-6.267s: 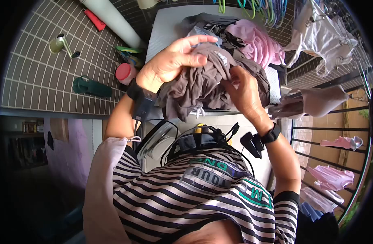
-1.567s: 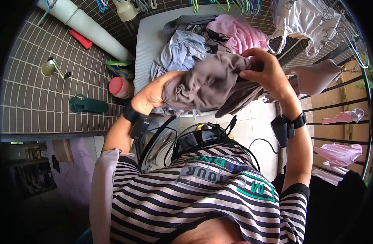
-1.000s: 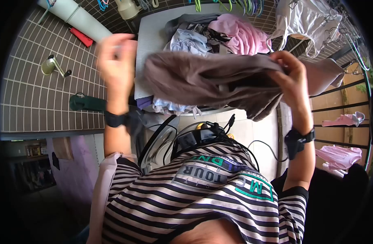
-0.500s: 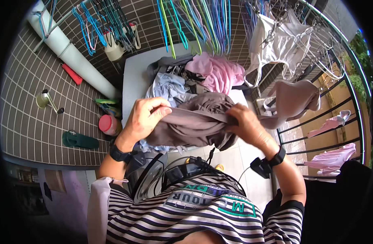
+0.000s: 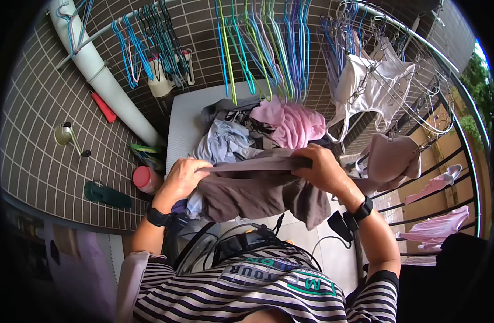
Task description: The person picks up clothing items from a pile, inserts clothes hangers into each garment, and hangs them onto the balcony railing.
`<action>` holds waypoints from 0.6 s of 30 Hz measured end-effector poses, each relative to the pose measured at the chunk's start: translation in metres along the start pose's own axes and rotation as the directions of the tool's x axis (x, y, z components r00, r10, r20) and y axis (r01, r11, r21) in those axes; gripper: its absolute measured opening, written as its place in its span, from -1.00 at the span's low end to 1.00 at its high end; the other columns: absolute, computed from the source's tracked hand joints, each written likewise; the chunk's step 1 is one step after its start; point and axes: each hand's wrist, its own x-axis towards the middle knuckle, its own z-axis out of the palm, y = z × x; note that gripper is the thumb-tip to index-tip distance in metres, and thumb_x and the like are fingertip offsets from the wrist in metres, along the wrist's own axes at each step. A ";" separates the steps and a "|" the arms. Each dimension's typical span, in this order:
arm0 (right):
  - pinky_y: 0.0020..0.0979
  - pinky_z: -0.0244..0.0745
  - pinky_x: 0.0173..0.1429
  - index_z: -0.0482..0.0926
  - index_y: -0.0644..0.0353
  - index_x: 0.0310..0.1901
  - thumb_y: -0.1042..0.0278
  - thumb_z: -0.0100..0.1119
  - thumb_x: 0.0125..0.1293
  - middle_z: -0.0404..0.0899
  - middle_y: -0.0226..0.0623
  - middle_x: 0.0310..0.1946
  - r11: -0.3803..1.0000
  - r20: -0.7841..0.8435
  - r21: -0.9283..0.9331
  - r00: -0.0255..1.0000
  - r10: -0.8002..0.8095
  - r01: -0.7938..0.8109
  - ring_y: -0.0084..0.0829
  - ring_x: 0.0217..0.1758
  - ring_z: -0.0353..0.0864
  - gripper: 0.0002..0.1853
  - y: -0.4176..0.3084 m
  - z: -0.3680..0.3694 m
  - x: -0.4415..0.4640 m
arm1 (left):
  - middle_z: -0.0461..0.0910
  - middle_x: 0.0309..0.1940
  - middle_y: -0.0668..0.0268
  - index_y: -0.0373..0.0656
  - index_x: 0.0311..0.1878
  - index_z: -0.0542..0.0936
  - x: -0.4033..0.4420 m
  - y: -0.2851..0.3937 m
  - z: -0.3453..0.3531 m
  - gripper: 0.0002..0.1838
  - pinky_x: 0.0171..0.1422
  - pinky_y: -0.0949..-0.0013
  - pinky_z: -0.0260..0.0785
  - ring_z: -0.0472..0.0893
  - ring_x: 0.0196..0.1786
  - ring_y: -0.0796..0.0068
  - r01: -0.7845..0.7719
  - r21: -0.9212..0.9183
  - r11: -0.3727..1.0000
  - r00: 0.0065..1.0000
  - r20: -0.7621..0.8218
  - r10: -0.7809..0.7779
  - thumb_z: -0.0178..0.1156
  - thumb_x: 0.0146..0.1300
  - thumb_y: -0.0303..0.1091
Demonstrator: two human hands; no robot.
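Back came the left hand [image 5: 182, 179], and the once-bunched brown garment [image 5: 247, 196] hung spread between those fingers [image 5: 197, 163] and the right hand [image 5: 325, 169]!

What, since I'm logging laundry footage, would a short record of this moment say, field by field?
Left hand: grips one end of the garment's upper edge
Right hand: grips the other end
Held item: brown garment, edge drawn out between the hands, cloth hanging below
Beyond it: blue-grey cloth and pink cloth, heaped on a pale ribbed surface
Hanging: coloured hangers; white top
Near left hand: red-lidded jar
Garment type: unclear
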 end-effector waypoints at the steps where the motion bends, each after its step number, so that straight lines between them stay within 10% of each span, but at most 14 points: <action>1: -0.27 0.51 -0.06 0.65 0.25 -0.13 0.34 0.42 -0.02 0.62 -0.06 -0.27 0.999 -0.003 0.034 1.000 0.012 -0.012 -0.13 -0.18 0.62 -0.63 -0.001 0.002 0.002 | 0.63 -0.44 0.10 -0.29 -0.19 0.64 -0.002 0.000 0.000 -0.82 -0.17 0.27 0.44 0.63 -0.34 0.27 0.040 -0.149 0.988 0.997 0.071 -0.029 0.21 0.17 -0.42; 5: -0.39 0.53 -0.22 0.65 0.28 -0.08 0.36 0.35 0.18 0.62 -0.11 -0.28 0.981 -0.271 0.179 0.955 0.119 -0.072 -0.37 -0.29 0.62 -0.71 0.005 -0.006 0.045 | 0.55 -0.59 0.27 -0.33 -0.24 0.61 0.004 0.000 0.002 -0.77 -0.36 0.42 0.32 0.51 -0.48 0.59 0.092 -0.396 0.913 0.974 0.226 0.001 0.20 0.28 -0.30; 8: -0.37 0.54 -0.09 0.56 0.35 0.03 0.36 0.12 0.35 0.65 -0.07 -0.18 0.985 -0.584 0.100 0.793 0.174 -0.142 -0.35 -0.15 0.65 -0.70 0.022 -0.032 0.095 | 0.58 -0.44 0.18 -0.36 -0.13 0.61 0.004 -0.009 0.032 -0.71 -0.21 0.40 0.37 0.55 -0.34 0.48 -0.347 -0.141 0.927 0.930 -0.182 0.320 0.24 0.28 -0.28; 11: -0.43 0.51 -0.20 0.58 0.35 0.00 0.26 0.12 0.35 0.66 -0.14 -0.29 0.984 -0.754 0.116 0.633 0.175 -0.135 -0.39 -0.30 0.63 -0.67 0.049 -0.043 0.143 | 0.62 -0.26 0.06 -0.39 0.05 0.54 0.012 0.027 0.020 -0.62 -0.08 0.36 0.40 0.59 -0.20 0.29 0.092 -0.729 0.678 0.994 0.108 -0.019 0.21 0.32 -0.26; 14: -0.50 0.38 -0.38 0.63 0.33 -0.09 0.23 0.14 0.33 0.61 -0.32 -0.48 0.808 -0.405 0.579 0.823 0.399 -0.107 -0.52 -0.50 0.51 -0.69 0.070 -0.059 0.169 | 0.60 -0.24 0.00 -0.43 0.13 0.47 0.011 0.023 0.032 -0.56 -0.12 0.29 0.39 0.58 -0.22 0.18 -0.136 -0.441 0.887 0.990 -0.100 0.102 0.15 0.38 -0.23; 18: -0.53 0.24 -0.49 0.67 0.30 -0.20 0.25 0.13 0.34 0.49 -0.46 -0.61 0.800 -0.510 0.573 0.686 0.519 -0.179 -0.64 -0.59 0.39 -0.74 0.057 -0.056 0.182 | 0.56 -0.30 -0.06 -0.43 0.06 0.49 0.012 0.033 0.017 -0.65 -0.20 0.20 0.36 0.56 -0.30 0.03 -0.177 -0.343 0.923 0.982 -0.124 0.142 0.08 0.40 -0.29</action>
